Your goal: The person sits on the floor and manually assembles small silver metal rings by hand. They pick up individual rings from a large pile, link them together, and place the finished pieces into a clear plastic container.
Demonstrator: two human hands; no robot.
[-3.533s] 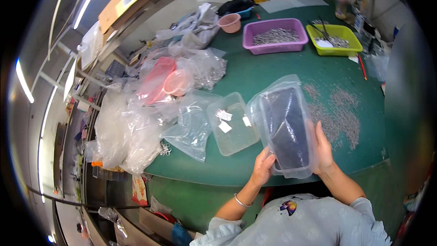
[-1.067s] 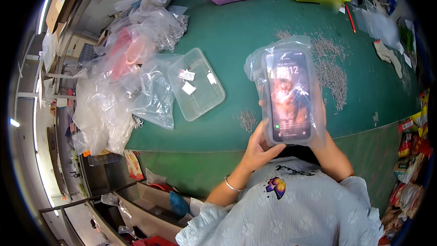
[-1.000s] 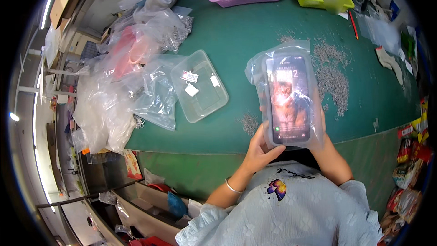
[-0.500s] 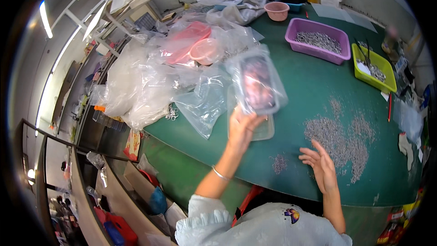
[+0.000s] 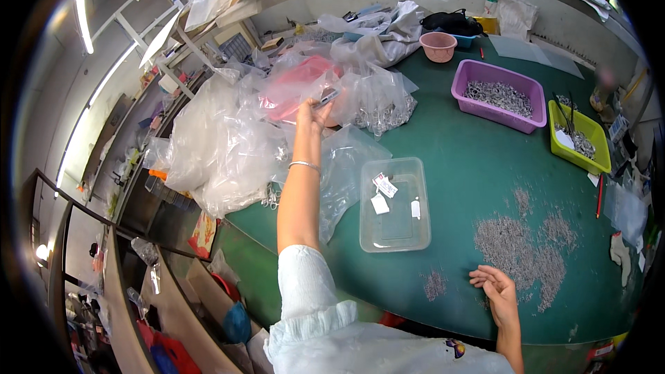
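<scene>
Grey bits [image 5: 504, 241] strew the tabletop [image 5: 454, 166] (lights [image 5: 84, 14] on).

Workshop, green worktable [image 5: 450, 194], heaped small grey pieces [image 5: 512, 246], purple tub [image 5: 495, 116] of metallic parts [image 5: 499, 97], tube light [image 5: 84, 15]

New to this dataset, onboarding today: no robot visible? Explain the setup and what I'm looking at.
Right, no robot: just a person's two bare hands. The view comes from the left of two head-worn fisheye cameras looking down, so straight edges bend near the rim. The left hand holds what looks like a phone, by the clear plastic bags. The right hand is empty, fingers loosely curled, near scattered small grey pieces. Also on the green table: a clear plastic box containing white tags, a purple basin and a yellow-green basin.
</scene>
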